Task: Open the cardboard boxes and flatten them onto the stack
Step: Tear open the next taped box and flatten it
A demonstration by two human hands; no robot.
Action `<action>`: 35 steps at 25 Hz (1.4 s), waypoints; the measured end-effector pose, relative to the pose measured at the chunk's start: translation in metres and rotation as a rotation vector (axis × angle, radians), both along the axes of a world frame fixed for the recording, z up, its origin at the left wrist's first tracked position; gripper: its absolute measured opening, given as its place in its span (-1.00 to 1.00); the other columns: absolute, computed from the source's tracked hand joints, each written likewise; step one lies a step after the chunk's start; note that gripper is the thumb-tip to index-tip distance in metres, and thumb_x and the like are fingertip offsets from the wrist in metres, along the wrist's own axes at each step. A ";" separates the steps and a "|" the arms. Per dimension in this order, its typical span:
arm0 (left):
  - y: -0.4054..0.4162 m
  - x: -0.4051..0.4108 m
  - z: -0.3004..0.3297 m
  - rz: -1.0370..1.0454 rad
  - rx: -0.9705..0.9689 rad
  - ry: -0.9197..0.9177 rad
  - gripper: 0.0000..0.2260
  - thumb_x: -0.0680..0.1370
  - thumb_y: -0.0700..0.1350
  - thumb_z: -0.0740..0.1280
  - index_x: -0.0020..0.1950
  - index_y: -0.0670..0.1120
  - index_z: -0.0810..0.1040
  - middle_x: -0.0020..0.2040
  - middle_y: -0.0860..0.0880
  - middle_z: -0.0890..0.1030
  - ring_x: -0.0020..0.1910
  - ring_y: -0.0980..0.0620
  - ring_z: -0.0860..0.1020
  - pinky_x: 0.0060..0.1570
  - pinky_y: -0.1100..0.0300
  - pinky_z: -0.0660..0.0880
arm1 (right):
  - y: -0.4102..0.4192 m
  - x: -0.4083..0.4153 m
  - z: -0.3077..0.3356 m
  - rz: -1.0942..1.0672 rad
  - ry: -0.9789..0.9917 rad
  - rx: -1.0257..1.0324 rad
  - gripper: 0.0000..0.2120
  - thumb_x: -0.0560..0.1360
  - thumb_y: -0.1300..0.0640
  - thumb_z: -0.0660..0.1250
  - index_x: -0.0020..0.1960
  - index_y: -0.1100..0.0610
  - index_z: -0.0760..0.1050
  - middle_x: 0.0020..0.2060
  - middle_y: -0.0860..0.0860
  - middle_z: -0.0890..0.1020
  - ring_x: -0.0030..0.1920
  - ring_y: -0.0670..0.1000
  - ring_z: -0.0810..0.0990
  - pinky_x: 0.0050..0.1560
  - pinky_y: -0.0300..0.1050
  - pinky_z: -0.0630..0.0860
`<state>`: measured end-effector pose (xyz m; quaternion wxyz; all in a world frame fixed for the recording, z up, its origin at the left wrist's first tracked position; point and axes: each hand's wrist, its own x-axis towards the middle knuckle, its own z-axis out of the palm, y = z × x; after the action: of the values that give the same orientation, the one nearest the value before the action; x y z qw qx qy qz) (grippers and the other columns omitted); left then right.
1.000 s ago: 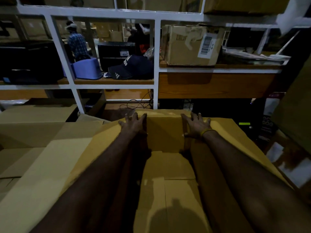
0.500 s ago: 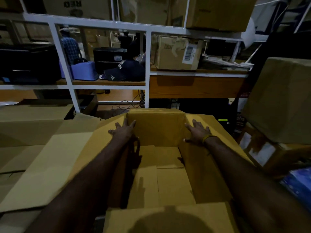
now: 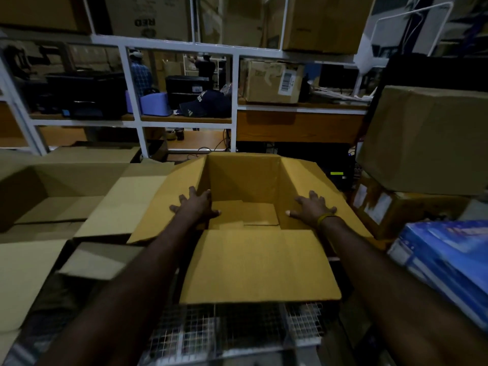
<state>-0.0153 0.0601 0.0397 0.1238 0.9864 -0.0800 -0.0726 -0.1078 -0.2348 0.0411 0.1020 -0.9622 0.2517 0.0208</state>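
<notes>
Cardboard lay all around you: a stack of flattened boxes (image 3: 87,202) spread to your left, a closed brown carton (image 3: 427,138) sat atop another to your right, and a blue printed box (image 3: 446,262) rested just beside your right forearm. White shelving (image 3: 132,101) stood behind, carrying a dark cap (image 3: 206,104), a lilac tub (image 3: 153,104) and a labelled carton (image 3: 274,81). Wire mesh (image 3: 224,331) showed below the near flap.

Straight ahead of you sat the open cardboard box (image 3: 245,180), yellow-brown, its four top flaps folded outward and its bottom flaps visible inside. Your left hand (image 3: 196,206) lay flat with fingers spread on the left flap at the box's rim. Your right hand (image 3: 313,207), a yellow band (image 3: 326,219) at its wrist, was likewise splayed, palm down, on the right flap. Both arms were stretched forward.
</notes>
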 end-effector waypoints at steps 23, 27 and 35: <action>0.011 -0.176 -0.005 -0.002 -0.181 -0.087 -0.36 0.36 0.14 0.56 0.38 0.12 0.43 0.42 -0.12 0.22 0.37 -0.32 0.26 0.31 -0.21 0.39 | 0.094 -0.144 -0.015 -0.101 -0.323 0.324 -0.23 0.29 -0.06 0.62 0.42 -0.05 0.37 0.33 0.18 0.18 0.25 0.29 0.42 0.24 0.03 0.47; 0.008 -0.194 -0.020 0.039 -0.229 -0.239 -0.41 0.37 0.14 0.54 0.34 0.08 0.45 0.37 -0.09 0.30 0.32 -0.28 0.29 0.21 -0.14 0.47 | 0.105 -0.158 -0.032 -0.110 -0.535 0.392 -0.34 0.27 0.02 0.64 0.29 -0.03 0.44 0.26 0.14 0.21 0.18 0.23 0.46 0.14 0.04 0.53; 0.013 -0.217 -0.020 0.008 -0.321 -0.481 -0.46 0.41 0.05 0.52 0.34 0.08 0.44 0.38 -0.03 0.34 0.32 -0.23 0.28 0.21 -0.16 0.46 | 0.122 -0.180 -0.041 -0.167 -0.852 0.399 -0.40 0.27 0.14 0.63 0.23 -0.02 0.47 0.31 0.16 0.23 0.21 0.21 0.40 0.01 -0.11 0.41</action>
<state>-0.2319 0.0731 0.0196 0.2561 0.9434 -0.1134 0.1775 -0.2875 -0.1125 -0.0003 0.3801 -0.8232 0.2551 -0.3359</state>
